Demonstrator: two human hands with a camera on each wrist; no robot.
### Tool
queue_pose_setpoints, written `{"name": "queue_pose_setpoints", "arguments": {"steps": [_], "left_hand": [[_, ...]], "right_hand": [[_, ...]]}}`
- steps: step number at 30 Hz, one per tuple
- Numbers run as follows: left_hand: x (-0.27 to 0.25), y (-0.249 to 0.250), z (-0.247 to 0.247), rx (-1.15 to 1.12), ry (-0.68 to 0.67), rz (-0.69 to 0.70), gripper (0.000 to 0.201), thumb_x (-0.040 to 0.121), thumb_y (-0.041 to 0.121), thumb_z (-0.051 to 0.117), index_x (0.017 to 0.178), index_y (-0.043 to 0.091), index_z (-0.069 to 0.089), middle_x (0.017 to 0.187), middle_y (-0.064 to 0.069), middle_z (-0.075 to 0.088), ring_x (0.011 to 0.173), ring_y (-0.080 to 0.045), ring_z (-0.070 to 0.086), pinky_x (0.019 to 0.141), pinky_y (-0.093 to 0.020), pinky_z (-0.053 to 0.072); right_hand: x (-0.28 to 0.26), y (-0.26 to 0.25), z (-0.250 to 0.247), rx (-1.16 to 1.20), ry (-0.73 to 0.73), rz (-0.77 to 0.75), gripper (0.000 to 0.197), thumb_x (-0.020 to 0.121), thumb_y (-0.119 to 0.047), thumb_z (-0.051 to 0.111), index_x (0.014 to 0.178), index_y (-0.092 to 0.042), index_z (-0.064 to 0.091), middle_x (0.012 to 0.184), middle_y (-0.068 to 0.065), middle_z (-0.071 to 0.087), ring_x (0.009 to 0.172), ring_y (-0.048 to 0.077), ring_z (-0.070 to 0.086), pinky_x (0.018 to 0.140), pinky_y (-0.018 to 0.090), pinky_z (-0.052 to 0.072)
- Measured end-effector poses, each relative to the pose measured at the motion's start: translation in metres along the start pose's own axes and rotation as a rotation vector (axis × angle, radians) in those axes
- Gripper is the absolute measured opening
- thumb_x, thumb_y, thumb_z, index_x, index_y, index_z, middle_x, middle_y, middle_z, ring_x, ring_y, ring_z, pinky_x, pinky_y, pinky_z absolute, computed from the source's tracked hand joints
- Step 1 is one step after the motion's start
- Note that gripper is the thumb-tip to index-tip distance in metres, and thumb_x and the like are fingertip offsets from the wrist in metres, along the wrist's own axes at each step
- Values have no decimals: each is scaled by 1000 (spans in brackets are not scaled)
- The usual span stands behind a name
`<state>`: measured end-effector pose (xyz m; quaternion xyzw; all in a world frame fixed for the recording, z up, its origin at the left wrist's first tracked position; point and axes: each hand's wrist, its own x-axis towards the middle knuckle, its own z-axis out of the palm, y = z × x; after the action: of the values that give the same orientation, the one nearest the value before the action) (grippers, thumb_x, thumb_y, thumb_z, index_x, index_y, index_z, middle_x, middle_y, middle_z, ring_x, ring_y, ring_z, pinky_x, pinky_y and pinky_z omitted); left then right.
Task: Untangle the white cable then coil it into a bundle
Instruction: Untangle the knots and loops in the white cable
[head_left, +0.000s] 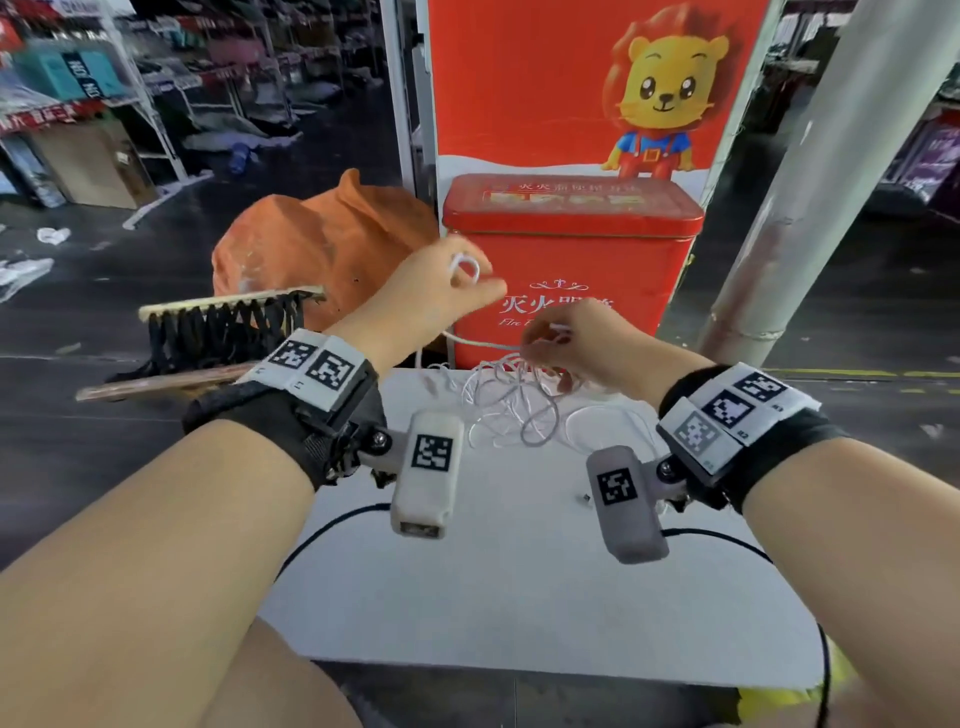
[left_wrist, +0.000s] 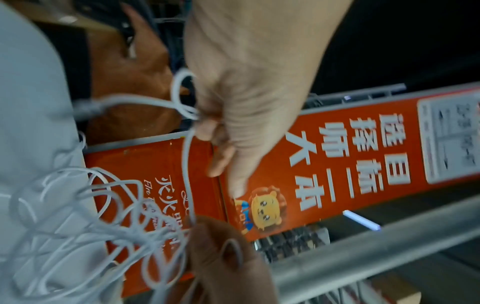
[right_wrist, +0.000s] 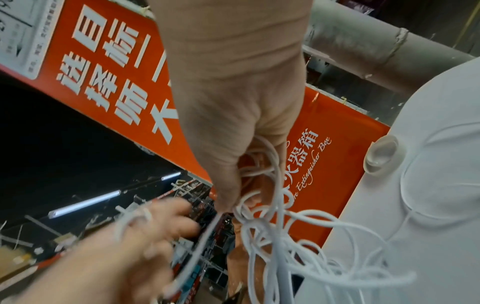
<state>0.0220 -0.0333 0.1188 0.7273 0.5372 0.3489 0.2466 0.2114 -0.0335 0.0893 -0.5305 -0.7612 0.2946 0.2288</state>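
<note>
On my left, the left hand (head_left: 441, 291) was raised above the table edge, thumb and fingers pinched on a small loop of the white cable (head_left: 511, 400) near what looked like one end. From that pinch a single strand (left_wrist: 187, 164) ran down and across to the right hand (head_left: 566, 338), which was closed around a bunch of loops at the top of the tangle. The rest of the cable hung from that hand and spread in loose, overlapping rings on the white table (head_left: 519, 597).

I judged the step to be the untangling, still early: one strand was drawn out, the bulk was still knotted, and no coil had been started. The next move, as I read it, called for drawing the left hand away to the left while the right loosened its hold enough to let loops feed through. Pulling hard risked cinching the crossings tighter.

Beyond the hands stood a red fire extinguisher box (head_left: 571, 249) close behind the table, with an orange bag (head_left: 322, 239) to its left and a grey pipe (head_left: 810, 171) to its right. A black lead (head_left: 332, 525) crossed the table near me. The box left little room to pull forwards; sideways looked freer.
</note>
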Motion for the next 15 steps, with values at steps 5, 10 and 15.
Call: {"name": "queue_pose_setpoints", "arguments": {"steps": [5, 10, 15], "left_hand": [[-6, 4, 16, 364, -335, 33, 26, 84, 24, 70, 93, 0, 70, 92, -17, 70, 79, -26, 63, 75, -37, 49], [-4, 5, 18, 162, -263, 32, 22, 88, 21, 66, 88, -1, 69, 72, -8, 64, 63, -12, 51, 62, -22, 45], [-9, 19, 18, -32, -244, 27, 13, 87, 21, 66, 82, 9, 69, 58, 8, 54, 52, 3, 46, 55, -11, 38]], "right_hand": [[2, 2, -3, -47, 104, 12, 15, 88, -16, 64, 91, -3, 72, 82, 10, 72, 67, 20, 65, 63, 30, 52], [2, 1, -6, -152, 119, 133, 30, 93, -24, 56, 78, 2, 64, 65, 14, 62, 48, 16, 52, 45, 21, 40], [8, 4, -11, 113, 269, 424, 30, 97, -15, 43, 73, 0, 52, 43, 8, 52, 24, 13, 47, 32, 18, 40]]}}
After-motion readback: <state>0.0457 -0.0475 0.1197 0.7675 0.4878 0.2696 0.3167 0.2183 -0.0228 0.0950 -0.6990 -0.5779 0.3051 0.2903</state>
